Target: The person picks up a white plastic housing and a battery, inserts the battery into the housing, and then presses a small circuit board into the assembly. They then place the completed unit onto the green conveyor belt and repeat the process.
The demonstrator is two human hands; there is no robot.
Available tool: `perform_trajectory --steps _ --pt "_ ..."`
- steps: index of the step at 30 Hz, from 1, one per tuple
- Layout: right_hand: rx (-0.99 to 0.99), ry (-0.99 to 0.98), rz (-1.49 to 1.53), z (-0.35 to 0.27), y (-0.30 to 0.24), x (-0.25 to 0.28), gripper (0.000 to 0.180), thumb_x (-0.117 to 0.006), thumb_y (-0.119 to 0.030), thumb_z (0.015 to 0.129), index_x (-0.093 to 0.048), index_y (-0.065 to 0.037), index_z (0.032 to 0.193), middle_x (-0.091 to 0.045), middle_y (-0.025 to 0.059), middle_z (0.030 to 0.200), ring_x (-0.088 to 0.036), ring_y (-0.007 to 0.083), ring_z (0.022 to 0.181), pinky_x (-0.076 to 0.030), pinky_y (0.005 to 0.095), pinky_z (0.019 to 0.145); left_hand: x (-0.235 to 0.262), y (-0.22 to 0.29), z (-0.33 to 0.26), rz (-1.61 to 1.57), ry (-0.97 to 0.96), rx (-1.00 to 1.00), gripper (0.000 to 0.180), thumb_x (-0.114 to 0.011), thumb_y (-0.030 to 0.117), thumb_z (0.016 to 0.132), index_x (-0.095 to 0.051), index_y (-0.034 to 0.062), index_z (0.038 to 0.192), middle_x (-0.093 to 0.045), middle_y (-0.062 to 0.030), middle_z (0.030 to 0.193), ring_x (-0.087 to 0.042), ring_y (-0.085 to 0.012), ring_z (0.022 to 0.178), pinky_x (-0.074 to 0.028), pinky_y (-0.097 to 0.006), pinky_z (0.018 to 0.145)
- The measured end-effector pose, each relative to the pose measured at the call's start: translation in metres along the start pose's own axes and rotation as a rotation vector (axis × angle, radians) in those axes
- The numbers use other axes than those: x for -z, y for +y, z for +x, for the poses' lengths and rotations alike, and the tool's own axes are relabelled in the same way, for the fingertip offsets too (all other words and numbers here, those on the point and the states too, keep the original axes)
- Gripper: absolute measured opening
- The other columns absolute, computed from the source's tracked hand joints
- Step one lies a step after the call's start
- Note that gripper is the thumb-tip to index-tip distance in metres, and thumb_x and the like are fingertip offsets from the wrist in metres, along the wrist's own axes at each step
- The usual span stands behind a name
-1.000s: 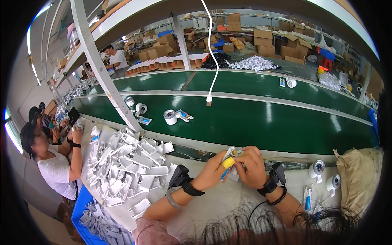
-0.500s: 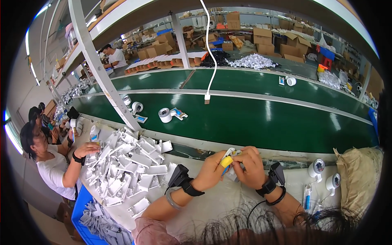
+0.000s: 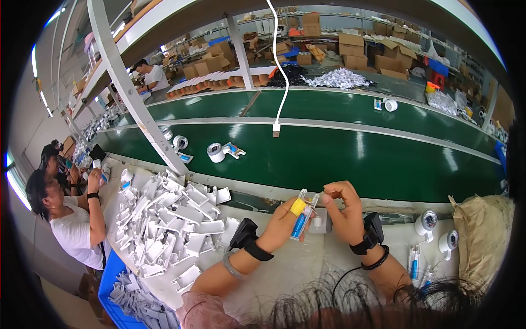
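Over the bench (image 3: pixel 307 268), our left hand (image 3: pixel 280 223) grips the white-and-blue part (image 3: pixel 303 216), its long axis running seven to one o'clock; our right hand (image 3: pixel 346 216) hangs at its three o'clock, thumb and forefinger narrowly parted, seemingly empty.

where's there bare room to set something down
The near green belt looks bare right of the hanging cable, back to the metal rail. The tabletop is bare between left forearm and right forearm. Crowded: left, heaped with white parts; right, lamps beside the brown sack.
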State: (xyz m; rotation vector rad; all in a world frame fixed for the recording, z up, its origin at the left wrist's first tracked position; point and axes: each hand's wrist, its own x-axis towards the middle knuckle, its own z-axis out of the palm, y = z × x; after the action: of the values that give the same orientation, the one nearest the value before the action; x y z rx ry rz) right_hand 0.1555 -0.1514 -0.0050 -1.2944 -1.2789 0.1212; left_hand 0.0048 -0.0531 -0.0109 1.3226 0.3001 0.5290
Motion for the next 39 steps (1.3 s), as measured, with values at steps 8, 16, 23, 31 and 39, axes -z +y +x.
perform_trajectory --steps 8,16,23,31,39 --pt "-0.311 -0.237 0.243 -0.009 0.021 -0.002 0.028 -0.053 -0.021 0.097 -0.055 0.0 0.116 -0.06 0.0038 0.095 -0.054 0.0101 0.082 -0.046 0.0247 0.075 0.007 -0.007 0.004 0.013 -0.055 -0.009 0.031 -0.041 0.026 0.1 -0.046 0.0029 0.122 -0.059 -0.0061 0.091 -0.06 -0.0103 0.068 -0.052 -0.025 0.047" --pt "-0.315 -0.694 0.167 0.001 0.018 0.016 0.052 -0.071 -0.026 0.082 -0.051 -0.002 0.124 -0.058 0.0062 0.111 -0.054 0.0168 0.104 -0.042 0.0309 0.093 0.018 -0.022 0.015 -0.081 0.129 -0.026 0.033 -0.042 0.025 0.1 -0.046 0.0031 0.125 -0.062 -0.0061 0.091 -0.061 -0.0104 0.064 -0.052 -0.025 0.046" --pt "-0.429 -0.662 0.185 0.001 0.022 0.011 0.061 -0.078 -0.02 0.073 -0.052 -0.001 0.125 -0.059 0.0096 0.115 -0.055 0.0198 0.107 -0.043 0.0302 0.093 0.025 -0.011 0.013 -0.174 0.141 0.059 0.029 -0.053 0.03 0.095 -0.058 0.0041 0.108 -0.066 -0.0036 0.093 -0.062 -0.009 0.073 -0.049 -0.023 0.062" --pt "-0.221 -0.567 0.05 -0.003 0.027 0.006 0.062 -0.08 -0.015 0.07 -0.053 -0.003 0.124 -0.057 0.0105 0.117 -0.056 0.0215 0.108 -0.044 0.0324 0.095 0.028 -0.008 0.016 0.084 0.09 0.018 0.02 -0.061 0.018 0.092 -0.061 0.0025 0.105 -0.062 -0.0012 0.084 -0.059 -0.0066 0.066 -0.048 -0.021 0.056" --pt "-0.149 -0.533 0.007 -0.004 0.032 0.008 0.062 -0.082 -0.014 0.069 -0.053 -0.004 0.123 -0.057 0.0089 0.116 -0.055 0.0201 0.108 -0.044 0.0329 0.094 0.027 -0.012 0.016 0.274 0.142 -0.112 0.019 -0.063 0.013 0.09 -0.063 0.0 0.104 -0.062 -0.0016 0.084 -0.06 -0.0065 0.067 -0.046 -0.021 0.055"
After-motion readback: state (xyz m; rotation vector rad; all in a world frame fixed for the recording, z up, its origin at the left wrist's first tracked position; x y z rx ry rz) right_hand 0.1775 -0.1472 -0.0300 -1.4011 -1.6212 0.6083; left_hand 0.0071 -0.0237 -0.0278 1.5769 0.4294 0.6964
